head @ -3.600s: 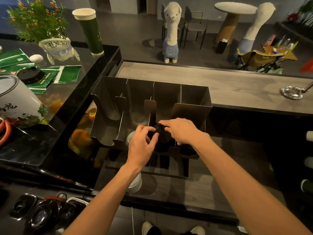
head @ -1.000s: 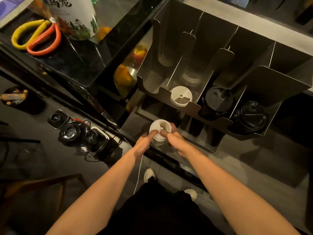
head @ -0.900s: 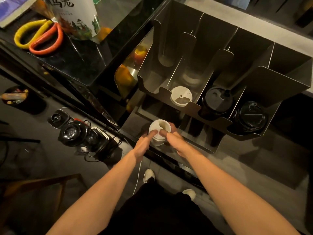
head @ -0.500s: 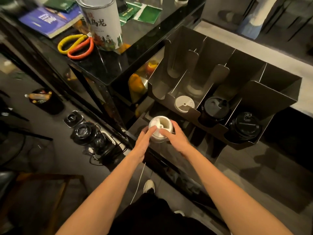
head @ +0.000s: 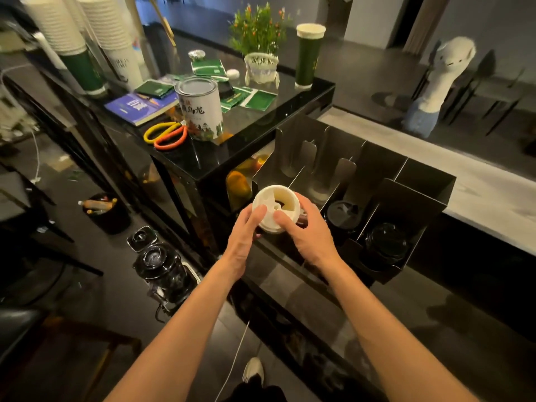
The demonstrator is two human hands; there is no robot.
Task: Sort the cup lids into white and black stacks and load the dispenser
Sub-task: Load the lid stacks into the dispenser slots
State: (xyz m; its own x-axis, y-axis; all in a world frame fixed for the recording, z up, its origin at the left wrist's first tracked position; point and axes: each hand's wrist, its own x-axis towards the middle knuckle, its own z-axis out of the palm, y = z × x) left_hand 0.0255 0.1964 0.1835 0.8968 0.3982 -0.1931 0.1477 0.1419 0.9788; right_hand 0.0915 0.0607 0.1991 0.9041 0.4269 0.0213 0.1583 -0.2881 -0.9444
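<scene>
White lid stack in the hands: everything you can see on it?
The white lid stack is a short pile of round, matte, plastic-looking cup lids, seen from above, slightly tilted. Its top lid shows a raised rim, a sunken wedge-shaped recess and a small hole near the centre. The left hand and right hand grip it from opposite sides, thumbs on the top face. It is held up in front of the left slots of the metal dispenser. The lid count cannot be told.

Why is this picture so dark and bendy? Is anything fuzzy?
Head view: dim room, brightest on the white lid stack held by the left hand and right hand; glossy counter mirrors light; the wide lens bends edges, tilting the paper cup stacks; the plush toy looks blurred.
</scene>
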